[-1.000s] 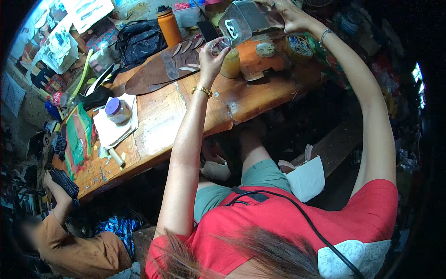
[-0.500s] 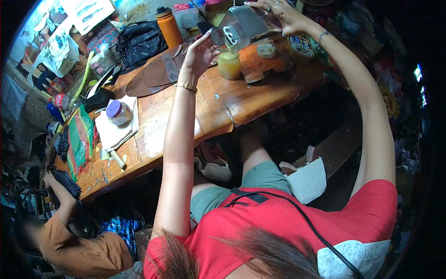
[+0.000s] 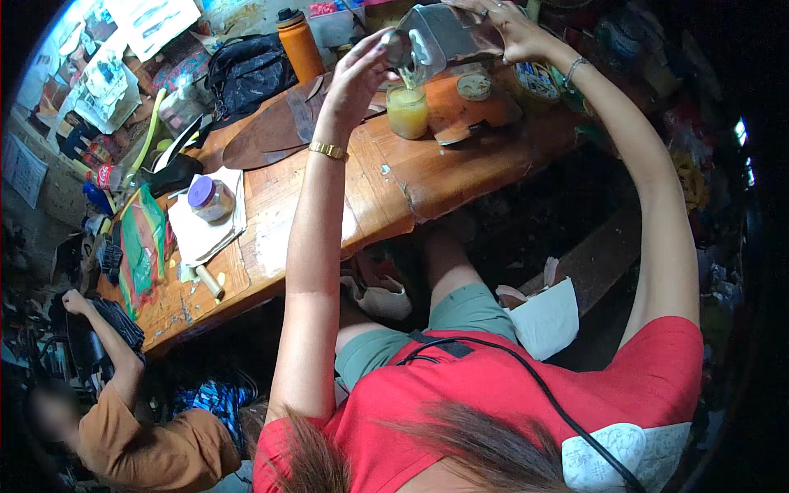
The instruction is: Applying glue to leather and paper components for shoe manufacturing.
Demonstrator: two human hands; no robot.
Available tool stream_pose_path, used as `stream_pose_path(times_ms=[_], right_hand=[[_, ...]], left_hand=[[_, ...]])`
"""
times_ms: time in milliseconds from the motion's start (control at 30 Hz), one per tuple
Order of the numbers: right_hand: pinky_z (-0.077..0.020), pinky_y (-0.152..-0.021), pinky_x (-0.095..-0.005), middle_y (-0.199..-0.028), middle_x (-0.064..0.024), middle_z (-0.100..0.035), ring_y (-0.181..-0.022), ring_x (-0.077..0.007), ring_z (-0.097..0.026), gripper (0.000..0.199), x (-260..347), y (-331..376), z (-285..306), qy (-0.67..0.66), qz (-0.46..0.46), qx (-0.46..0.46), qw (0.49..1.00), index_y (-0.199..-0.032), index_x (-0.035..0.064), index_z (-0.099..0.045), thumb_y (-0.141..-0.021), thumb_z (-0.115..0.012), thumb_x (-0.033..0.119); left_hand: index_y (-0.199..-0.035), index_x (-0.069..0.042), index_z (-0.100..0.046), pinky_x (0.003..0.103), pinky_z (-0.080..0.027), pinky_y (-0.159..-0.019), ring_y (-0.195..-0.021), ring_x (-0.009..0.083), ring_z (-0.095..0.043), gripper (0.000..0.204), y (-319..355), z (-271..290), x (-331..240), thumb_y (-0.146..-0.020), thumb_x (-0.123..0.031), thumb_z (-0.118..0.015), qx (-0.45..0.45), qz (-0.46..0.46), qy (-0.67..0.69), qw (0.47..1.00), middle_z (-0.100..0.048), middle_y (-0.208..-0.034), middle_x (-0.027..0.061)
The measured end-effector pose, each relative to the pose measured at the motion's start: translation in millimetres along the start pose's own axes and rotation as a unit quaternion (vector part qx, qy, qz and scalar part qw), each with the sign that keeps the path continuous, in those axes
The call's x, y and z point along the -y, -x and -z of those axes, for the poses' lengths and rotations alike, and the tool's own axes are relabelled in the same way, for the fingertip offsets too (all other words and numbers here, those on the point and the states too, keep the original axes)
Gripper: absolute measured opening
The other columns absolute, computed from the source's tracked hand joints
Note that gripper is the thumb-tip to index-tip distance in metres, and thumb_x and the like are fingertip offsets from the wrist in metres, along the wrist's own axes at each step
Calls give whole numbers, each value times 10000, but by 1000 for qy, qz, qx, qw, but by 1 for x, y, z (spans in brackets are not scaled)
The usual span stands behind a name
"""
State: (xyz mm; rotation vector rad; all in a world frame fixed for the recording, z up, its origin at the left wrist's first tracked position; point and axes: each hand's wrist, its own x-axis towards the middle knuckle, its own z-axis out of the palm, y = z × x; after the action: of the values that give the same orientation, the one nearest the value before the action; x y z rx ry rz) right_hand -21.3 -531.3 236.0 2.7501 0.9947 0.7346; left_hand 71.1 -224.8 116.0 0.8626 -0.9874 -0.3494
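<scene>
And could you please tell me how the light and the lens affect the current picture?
Head view: a bright patch, apparently glare, whitens the tabletop, and the papers at upper left look washed out; head view: deep shadow hides detail underneath, though the yellow-filled jar near the left hand reads clearly; head view: the fisheye rim is black, and the co-worker's head is blurred.

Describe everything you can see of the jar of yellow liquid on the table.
The jar is short, round and see-through, like glass or clear plastic, and looks mostly full of cloudy yellow liquid. It stands upright and uncovered on the wooden table, beside an orange-brown sheet. A thin stream runs into it from the tilted container above. The left hand is close to its rim; whether a finger touches it cannot be told.
</scene>
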Motion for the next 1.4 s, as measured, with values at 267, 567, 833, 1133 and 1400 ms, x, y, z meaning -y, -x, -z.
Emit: stream_pose_path(times_ms=[267,567,833,1133,1400], right_hand=[[-399,-1056,-511,-1319,-151,-503,-1207,-362,-514,1095,-3,21,-4,-79,-103,28,991,-1631,236,-269,-721,-876,195],[-372,-1076,-514,-1338,-148,-496,-1228,-366,-502,1116,6,21,-1,-25,-45,-1,999,-1626,233,-287,-682,-881,191],[-352,-1087,-524,-1349,-144,-494,-1247,-364,-491,1128,10,22,1,-12,-34,-5,999,-1620,232,-304,-654,-884,187],[-329,-1100,-534,-1361,-140,-491,-1268,-360,-479,1142,17,20,4,13,-10,-11,1000,-1615,229,-323,-622,-886,183],[-310,-1112,-544,-1372,-136,-488,-1287,-358,-468,1155,25,18,7,25,7,-13,1000,-1610,228,-340,-594,-888,179]], left_hand=[[-1320,82,-624,312,-565,-984,-1097,181,-697,485,3,22,50,-898,-70,-810,-133,-32,-386,913,-728,-1192,130],[-1283,48,-660,322,-602,-938,-1078,177,-700,486,-3,9,79,-844,-37,-849,-162,-82,-299,937,-727,-1192,136],[-1238,55,-683,312,-616,-906,-988,169,-731,423,-8,5,66,-846,1,-833,-156,-90,-284,942,-757,-1112,145],[-1350,15,-660,264,-542,-895,-1035,127,-661,427,-3,1,83,-949,-92,-761,-159,-133,-357,911,-693,-1196,68],[-1625,-84,-309,374,-231,-1248,-1560,290,-262,616,14,23,78,-1102,-367,-470,-190,-51,-432,880,-269,-1688,192]])
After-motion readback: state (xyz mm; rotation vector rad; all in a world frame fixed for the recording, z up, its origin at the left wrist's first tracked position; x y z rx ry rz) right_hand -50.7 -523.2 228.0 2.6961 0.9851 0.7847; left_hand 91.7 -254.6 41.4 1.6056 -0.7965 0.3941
